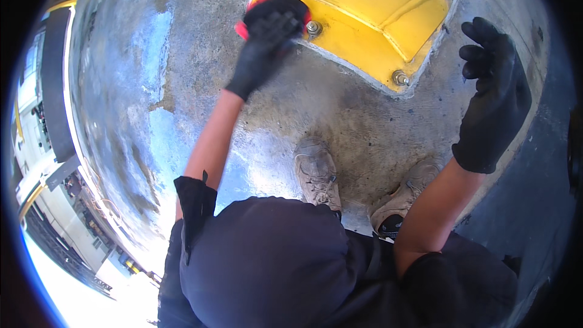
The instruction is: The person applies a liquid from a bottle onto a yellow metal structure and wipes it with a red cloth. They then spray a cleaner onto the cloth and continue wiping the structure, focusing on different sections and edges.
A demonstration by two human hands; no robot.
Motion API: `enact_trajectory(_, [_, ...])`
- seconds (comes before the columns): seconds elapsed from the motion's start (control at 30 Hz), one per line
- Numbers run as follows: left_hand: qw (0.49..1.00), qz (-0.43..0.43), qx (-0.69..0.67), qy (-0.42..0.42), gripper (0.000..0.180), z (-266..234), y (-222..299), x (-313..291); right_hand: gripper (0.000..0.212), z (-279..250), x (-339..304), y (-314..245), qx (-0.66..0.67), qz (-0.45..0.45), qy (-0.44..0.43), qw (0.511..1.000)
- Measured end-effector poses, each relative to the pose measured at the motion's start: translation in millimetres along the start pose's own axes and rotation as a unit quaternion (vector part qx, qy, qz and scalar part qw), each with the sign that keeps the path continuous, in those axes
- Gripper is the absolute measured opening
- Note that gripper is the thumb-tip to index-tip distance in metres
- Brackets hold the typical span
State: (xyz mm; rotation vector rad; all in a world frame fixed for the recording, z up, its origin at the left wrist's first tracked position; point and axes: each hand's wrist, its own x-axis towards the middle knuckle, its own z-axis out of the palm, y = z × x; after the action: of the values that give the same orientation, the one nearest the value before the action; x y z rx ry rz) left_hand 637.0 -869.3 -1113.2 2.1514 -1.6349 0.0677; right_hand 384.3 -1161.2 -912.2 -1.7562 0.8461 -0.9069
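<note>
My left hand (267, 45), in a black glove, reaches forward to the left corner of a yellow metal base (358, 30). It is closed over a rounded red-and-black object (241, 29), pressed against or just over the base's edge. Motion blurs both, and the glove hides most of the object, so its kind is unclear. Close beside it stands a bolt with a nut (313, 28). My right hand (499, 88), also black-gloved, is held to the right of the base, apart from it. Its fingers are loosely bent and apart, with nothing seen in them.
More bolts (400, 77) fix the yellow base to a stained concrete floor (206, 0). My shoes (317, 170) stand just before its near corner. A darker floor strip (534, 182) runs along the right. Far left, shelving or machinery (57, 200) lies beyond a bright edge.
</note>
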Motion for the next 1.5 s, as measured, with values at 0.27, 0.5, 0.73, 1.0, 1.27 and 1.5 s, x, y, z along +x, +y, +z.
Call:
enact_trajectory(0.27, [0.958,-0.222,-0.033,0.178,0.040,29,-20,71,0.040,3,1,-21,-0.032,-0.049,-0.027,0.998])
enact_trajectory(0.5, [0.979,-0.130,-0.122,0.104,0.030,13,14,69,0.040,-2,-1,-18,-0.050,-0.078,-0.029,0.995])
enact_trajectory(0.73, [0.992,-0.056,-0.108,0.016,0.021,25,71,87,0.043,-3,-6,-8,-0.073,-0.030,0.003,0.997])
enact_trajectory(1.0, [0.957,-0.152,-0.244,0.027,0.025,10,-37,77,0.039,-8,0,-14,-0.038,-0.036,0.017,0.998])
enact_trajectory(1.27, [0.976,-0.095,-0.168,0.102,0.030,6,-29,74,0.039,0,-10,-15,-0.234,-0.181,-0.024,0.955])
enact_trajectory(1.5, [0.916,-0.323,-0.171,0.167,0.039,53,162,6,0.038,-16,2,6,-0.103,-0.028,0.144,0.984])
